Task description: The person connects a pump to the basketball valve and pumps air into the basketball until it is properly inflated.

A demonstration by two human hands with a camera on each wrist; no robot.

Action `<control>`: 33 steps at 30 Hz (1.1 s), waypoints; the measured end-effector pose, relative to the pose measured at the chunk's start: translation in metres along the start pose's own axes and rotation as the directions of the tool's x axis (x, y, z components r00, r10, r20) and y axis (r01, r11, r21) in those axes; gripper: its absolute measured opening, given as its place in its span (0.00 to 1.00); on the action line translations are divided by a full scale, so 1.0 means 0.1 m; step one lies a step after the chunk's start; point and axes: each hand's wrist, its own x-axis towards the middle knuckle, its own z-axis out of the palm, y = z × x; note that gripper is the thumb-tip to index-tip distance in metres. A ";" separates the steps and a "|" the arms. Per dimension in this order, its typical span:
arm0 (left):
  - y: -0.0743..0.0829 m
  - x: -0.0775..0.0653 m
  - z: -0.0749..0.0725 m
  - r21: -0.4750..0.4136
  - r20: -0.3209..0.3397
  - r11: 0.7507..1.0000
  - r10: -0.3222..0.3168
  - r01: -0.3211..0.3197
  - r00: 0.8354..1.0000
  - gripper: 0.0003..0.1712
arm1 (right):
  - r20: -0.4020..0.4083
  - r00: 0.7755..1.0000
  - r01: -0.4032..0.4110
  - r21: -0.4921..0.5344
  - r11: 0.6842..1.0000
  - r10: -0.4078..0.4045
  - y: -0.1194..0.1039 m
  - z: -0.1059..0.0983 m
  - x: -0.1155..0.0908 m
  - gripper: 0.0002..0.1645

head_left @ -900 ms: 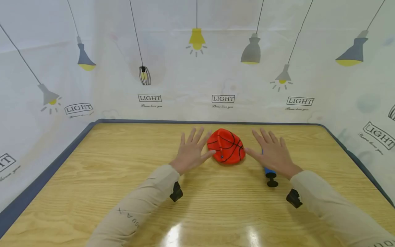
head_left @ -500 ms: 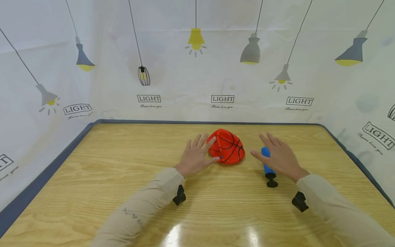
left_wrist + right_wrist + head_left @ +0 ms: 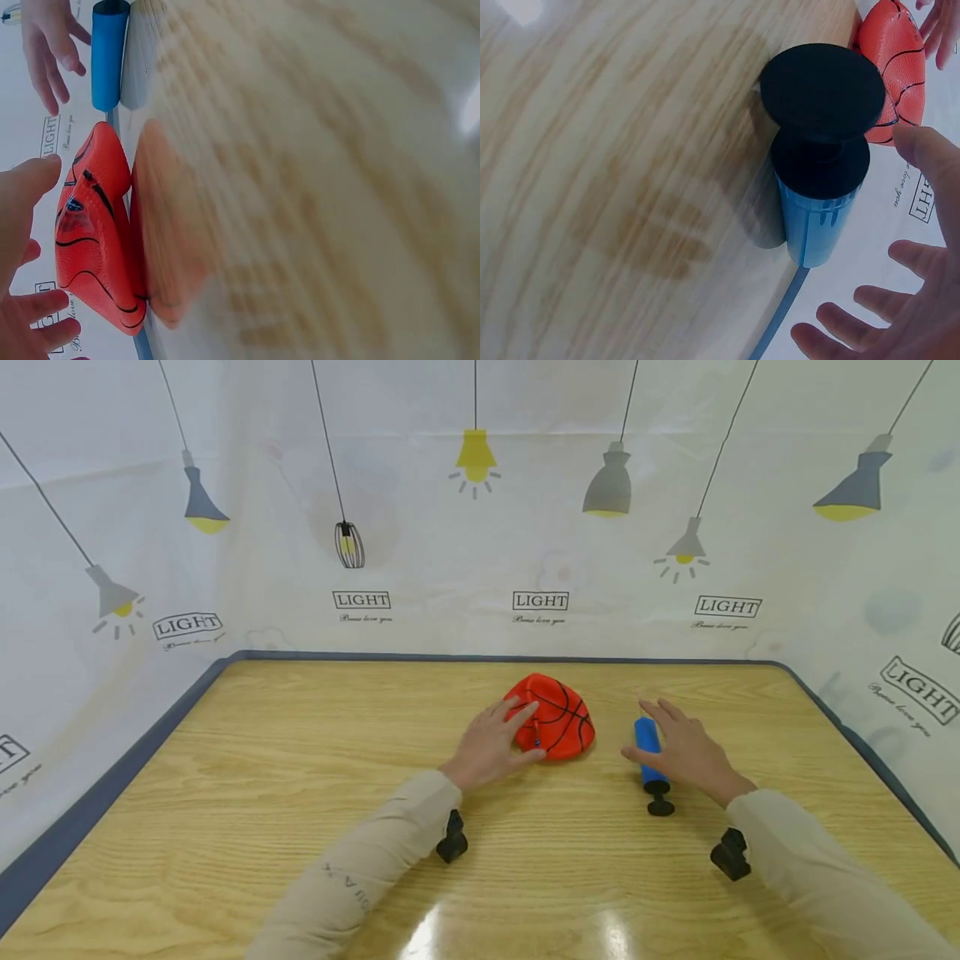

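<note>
A deflated red basketball [image 3: 564,718] with black lines lies crumpled on the table, its valve side toward my left hand [image 3: 491,747]. That hand hovers at the ball's left side, fingers spread and overlapping it in the head view; the left wrist view shows a gap between thumb and ball [image 3: 101,232]. To the right lies a blue hand pump [image 3: 650,756] with a black handle pointing toward me. My right hand [image 3: 690,752] hangs over the pump's right side, thumb and fingers apart around it. In the right wrist view the fingers are held off the pump barrel [image 3: 817,225].
The wooden table [image 3: 300,735] has a dark blue edge [image 3: 420,657] at the back and sides. Behind it hangs a white cloth [image 3: 435,527] printed with lamps and lettering. Black wrist cameras [image 3: 452,837] sit under both sleeves.
My left hand has moved right and lower onto the ball's left side, its fingers bending a little. My right hand has shifted right and down over the pump. Ball and pump stay put.
</note>
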 end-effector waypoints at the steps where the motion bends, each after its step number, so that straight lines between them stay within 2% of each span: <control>1: 0.01 0.01 0.01 -0.018 -0.005 1.000 0.002 -0.002 1.000 0.40 | -0.002 1.000 0.003 0.011 1.000 -0.003 0.01 0.01 0.00 0.51; 8: 0.05 0.04 0.05 -0.142 -0.015 0.990 -0.008 0.006 1.000 0.38 | 0.015 1.000 -0.016 0.124 0.992 0.014 0.07 0.04 0.03 0.50; 13: 0.07 0.06 0.06 -0.197 -0.016 0.980 -0.004 0.001 1.000 0.36 | 0.007 1.000 -0.023 0.194 0.981 0.022 0.09 0.05 0.04 0.49; 19: 0.08 0.08 0.10 -0.207 -0.003 0.978 0.008 -0.009 1.000 0.33 | -0.008 1.000 -0.014 0.197 0.980 0.016 0.12 0.09 0.07 0.47; 26: 0.08 0.12 0.14 -0.171 0.023 0.985 0.027 -0.023 0.999 0.32 | 0.002 1.000 -0.027 0.208 0.978 0.027 0.18 0.14 0.10 0.46; 33: 0.05 0.16 0.18 -0.166 0.023 0.986 0.022 -0.018 0.999 0.28 | 0.034 0.996 -0.087 0.236 0.968 0.081 0.23 0.18 0.13 0.48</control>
